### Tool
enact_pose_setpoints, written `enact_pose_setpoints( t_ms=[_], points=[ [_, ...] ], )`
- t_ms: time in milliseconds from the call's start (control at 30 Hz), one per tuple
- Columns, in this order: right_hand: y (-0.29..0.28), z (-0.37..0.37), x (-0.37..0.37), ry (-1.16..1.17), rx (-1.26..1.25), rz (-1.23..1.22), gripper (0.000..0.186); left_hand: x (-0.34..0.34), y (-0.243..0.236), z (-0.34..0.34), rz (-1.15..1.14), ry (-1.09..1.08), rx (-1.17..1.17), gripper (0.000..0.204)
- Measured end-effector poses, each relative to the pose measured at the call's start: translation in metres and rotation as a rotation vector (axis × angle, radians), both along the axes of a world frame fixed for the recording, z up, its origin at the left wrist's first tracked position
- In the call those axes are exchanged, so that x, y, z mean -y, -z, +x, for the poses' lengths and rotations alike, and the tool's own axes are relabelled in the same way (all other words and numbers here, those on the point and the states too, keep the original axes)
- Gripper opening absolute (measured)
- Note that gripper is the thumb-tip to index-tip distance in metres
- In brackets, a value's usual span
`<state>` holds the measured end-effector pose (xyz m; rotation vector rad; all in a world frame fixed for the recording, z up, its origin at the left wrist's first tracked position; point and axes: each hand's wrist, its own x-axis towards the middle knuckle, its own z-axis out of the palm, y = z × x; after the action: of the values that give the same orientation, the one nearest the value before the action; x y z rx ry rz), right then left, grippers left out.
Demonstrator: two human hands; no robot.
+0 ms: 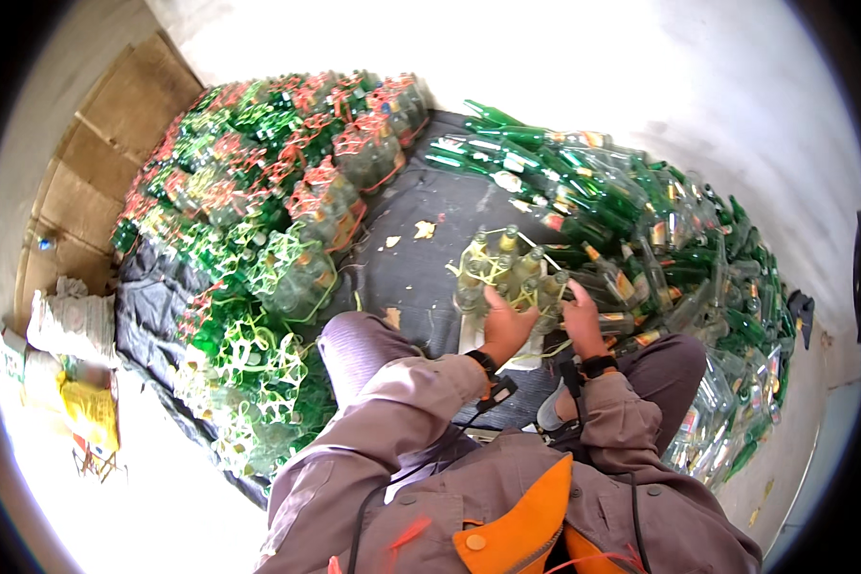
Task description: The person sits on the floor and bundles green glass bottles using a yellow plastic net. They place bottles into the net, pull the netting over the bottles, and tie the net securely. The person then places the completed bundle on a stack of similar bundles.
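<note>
Brownish-grey jacket with an orange lining fills the near edge. Ahead of it, a cluster of upright clear glass bottles stands on a black fabric sheet. Left hand and right hand are both at the cluster's near side, fingers seemingly curled; whether they grip glass or the pale plastic strap around it, I cannot tell. Judging by the straps, many bundles look finished: bound green and clear bottles in red and yellow-green bands crowd the left. This cluster seems only part-bound. Plenty appears left: loose green and clear bottles lie heaped, unstrapped, on the right.
</note>
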<state>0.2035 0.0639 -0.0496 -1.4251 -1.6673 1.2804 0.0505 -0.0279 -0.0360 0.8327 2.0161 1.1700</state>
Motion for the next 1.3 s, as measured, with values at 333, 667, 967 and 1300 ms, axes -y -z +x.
enact_pose_setpoints(
  t_ms=[333, 667, 967, 1300],
  points=[
    [-0.005, 0.0, 0.006, -0.018, -0.058, -0.03, 0.058, -0.008, -0.001, -0.005, -0.011, 0.079, -0.016, 0.082],
    [-0.007, -0.022, 0.062, -0.076, -0.283, -0.197, 0.058, -0.041, -0.019, -0.084, -0.193, 0.554, -0.381, 0.073],
    [-0.001, -0.021, 0.066, -0.098, -0.157, -0.16, 0.055, -0.03, -0.073, -0.062, -0.309, 0.539, -0.79, 0.052],
    [-0.001, -0.026, 0.068, -0.036, 0.012, 0.067, 0.043, 0.013, -0.06, -0.013, 0.069, 0.787, -0.991, 0.007]
  ],
)
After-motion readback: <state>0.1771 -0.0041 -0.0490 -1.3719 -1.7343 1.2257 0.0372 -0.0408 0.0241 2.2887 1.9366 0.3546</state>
